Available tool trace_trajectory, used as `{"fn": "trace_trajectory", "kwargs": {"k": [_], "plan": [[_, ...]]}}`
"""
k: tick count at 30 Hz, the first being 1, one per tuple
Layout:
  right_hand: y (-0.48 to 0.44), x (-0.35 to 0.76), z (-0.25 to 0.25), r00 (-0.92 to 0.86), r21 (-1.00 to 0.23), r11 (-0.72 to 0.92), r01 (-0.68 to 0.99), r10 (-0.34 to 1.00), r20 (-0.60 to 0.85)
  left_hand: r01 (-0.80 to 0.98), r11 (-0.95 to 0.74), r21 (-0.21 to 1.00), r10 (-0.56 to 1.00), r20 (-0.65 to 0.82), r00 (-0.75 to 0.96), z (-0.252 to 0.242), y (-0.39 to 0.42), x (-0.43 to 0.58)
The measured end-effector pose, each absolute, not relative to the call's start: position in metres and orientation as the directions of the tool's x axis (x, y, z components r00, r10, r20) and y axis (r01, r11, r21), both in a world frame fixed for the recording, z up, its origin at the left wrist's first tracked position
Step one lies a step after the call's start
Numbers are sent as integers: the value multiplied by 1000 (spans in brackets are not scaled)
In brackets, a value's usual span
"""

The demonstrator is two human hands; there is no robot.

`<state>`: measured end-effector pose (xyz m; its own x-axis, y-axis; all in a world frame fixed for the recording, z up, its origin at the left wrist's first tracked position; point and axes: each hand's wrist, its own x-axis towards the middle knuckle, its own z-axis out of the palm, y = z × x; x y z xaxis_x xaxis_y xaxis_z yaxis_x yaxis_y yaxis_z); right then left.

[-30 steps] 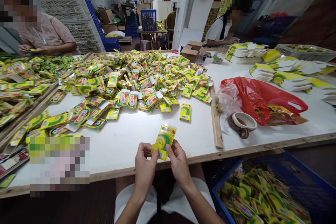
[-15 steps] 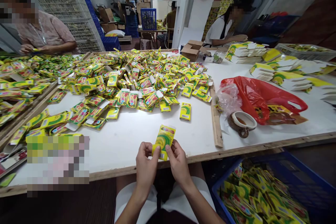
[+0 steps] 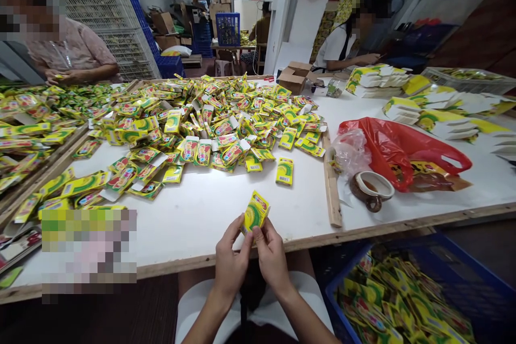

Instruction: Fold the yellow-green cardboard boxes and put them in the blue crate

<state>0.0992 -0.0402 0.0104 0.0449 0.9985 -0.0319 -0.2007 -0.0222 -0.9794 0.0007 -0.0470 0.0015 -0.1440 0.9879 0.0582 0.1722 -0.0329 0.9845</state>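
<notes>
Both of my hands hold one small yellow-and-green carton (image 3: 255, 212) upright over the near edge of the white table (image 3: 209, 209). My left hand (image 3: 229, 262) pinches its lower left side and my right hand (image 3: 271, 255) pinches its lower right side, fingertips almost touching. A big heap of the same cartons (image 3: 209, 121), many with open flaps, covers the table's far middle. One single carton (image 3: 284, 171) lies apart, nearest my hands.
A wooden strip (image 3: 331, 185) splits the table; right of it lie a red plastic bag (image 3: 399, 150), a small cup (image 3: 373, 188) and stacks of flat cartons (image 3: 427, 105). A blue crate (image 3: 463, 274) of finished packs sits low right. Two other people work at the far side.
My hands have drawn closer together and the carton has turned narrower and more upright between my fingers. The person at the far right has shifted an arm.
</notes>
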Motion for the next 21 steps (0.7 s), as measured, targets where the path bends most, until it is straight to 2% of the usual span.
{"fn": "trace_trajectory", "kwargs": {"k": [7, 10, 13, 16, 21], "plan": [[-32, 107, 10, 8, -975, -63, -212, 998, -67, 187, -54, 981, 998, 48, 40, 7, -32, -16], [-26, 115, 7, 68, -989, -22, -149, 997, -33, 92, 21, 996, 995, -31, 99, 8, -21, -24], [-21, 121, 4, 73, -999, 3, -53, 997, -1, -17, 56, 998, 997, -55, 50, 9, -18, -27], [-18, 126, 4, 5, -1000, 11, 15, 1000, 11, -34, 38, 999, 995, -35, 91, 12, -20, -29], [-8, 136, 9, -173, -995, 58, 85, 984, 43, 70, 69, 995, 965, -84, 247, 16, -20, -36]]}}
